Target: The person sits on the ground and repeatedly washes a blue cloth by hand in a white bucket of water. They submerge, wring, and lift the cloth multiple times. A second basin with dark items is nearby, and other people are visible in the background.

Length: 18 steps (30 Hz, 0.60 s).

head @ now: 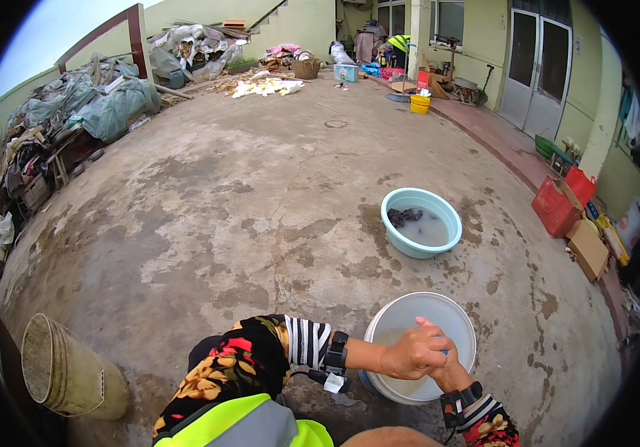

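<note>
Both hands meet over a white plastic bucket point(389, 313) that holds some cloudy water. My left hand point(415, 351) is closed, its knuckles up, and lies against my right hand point(447, 366). A bit of blue material point(441, 342) shows between the fingers; what it is and which hand grips it cannot be told. Most of my right hand is hidden behind the left. Beyond the bucket a light blue basin point(420, 250) stands on the concrete, with dark wet cloth point(403, 217) in murky water.
A dirty plastic bucket point(88, 371) stands at the lower left. Red paper bags point(556, 207) and a cardboard box point(587, 250) sit along the right edge. Covered piles of scrap point(116, 109) line the left wall. A yellow bucket point(419, 104) and a person in a bright vest point(400, 43) are farther back.
</note>
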Tool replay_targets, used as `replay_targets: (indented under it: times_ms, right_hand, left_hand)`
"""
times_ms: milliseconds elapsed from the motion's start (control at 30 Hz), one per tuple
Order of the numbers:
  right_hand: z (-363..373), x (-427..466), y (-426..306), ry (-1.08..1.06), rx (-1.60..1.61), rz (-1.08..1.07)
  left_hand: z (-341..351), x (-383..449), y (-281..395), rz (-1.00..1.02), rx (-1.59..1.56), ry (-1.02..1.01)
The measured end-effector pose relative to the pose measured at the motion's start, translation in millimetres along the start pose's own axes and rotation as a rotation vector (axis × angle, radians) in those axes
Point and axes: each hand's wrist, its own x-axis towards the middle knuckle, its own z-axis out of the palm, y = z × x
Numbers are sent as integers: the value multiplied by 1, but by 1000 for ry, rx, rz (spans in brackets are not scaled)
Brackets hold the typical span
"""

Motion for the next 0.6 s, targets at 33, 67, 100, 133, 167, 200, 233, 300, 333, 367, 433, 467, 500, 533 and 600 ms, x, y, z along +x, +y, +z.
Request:
replay_targets:
  times_ms: [33,67,100,133,167,200,233,300,333,367,433,467,500,533,600]
  right_hand:
    - [-4,2,6,-81,-129,-46]
    - [-7,1,9,-160,-256,-92]
    - [-10,1,10,-76,-11,66]
    - [-12,-1,10,12,238,224]
    - [-12,-2,9,107,399,359]
    - [-12,-5,7,89,479,399]
    - [-11,-6,4,74,471,422]
    - [-6,-8,-1,62,436,475]
    - [-5,-10,-5,62,408,504]
    - [-4,-10,-7,10,410,501]
    - [-2,-10,-10,25,341,551]
    - [-1,-9,-10,53,291,599]
    - [-1,-10,-10,-51,354,547]
    - [1,-9,-9,-109,387,534]
    - [2,-10,-8,-133,346,523]
  left_hand:
    - [2,-3,0,6,2,-6]
    - [3,-6,0,19,3,-10]
    - [4,-8,-1,28,-1,-28]
    - [6,-11,0,40,-6,-40]
    - [7,-13,0,50,-12,-52]
    - [9,-15,0,61,-11,-50]
    - [10,-17,0,67,-8,-47]
    - [12,-21,1,84,-12,-59]
    - [13,-23,2,96,-15,-72]
    - [13,-24,2,110,-18,-86]
    - [13,-26,3,127,-32,-137]
    - [13,-26,3,146,-42,-150]
    - [13,-26,4,151,-45,-155]
    - [13,-26,5,161,-51,-147]
    - [12,-25,7,175,-57,-151]
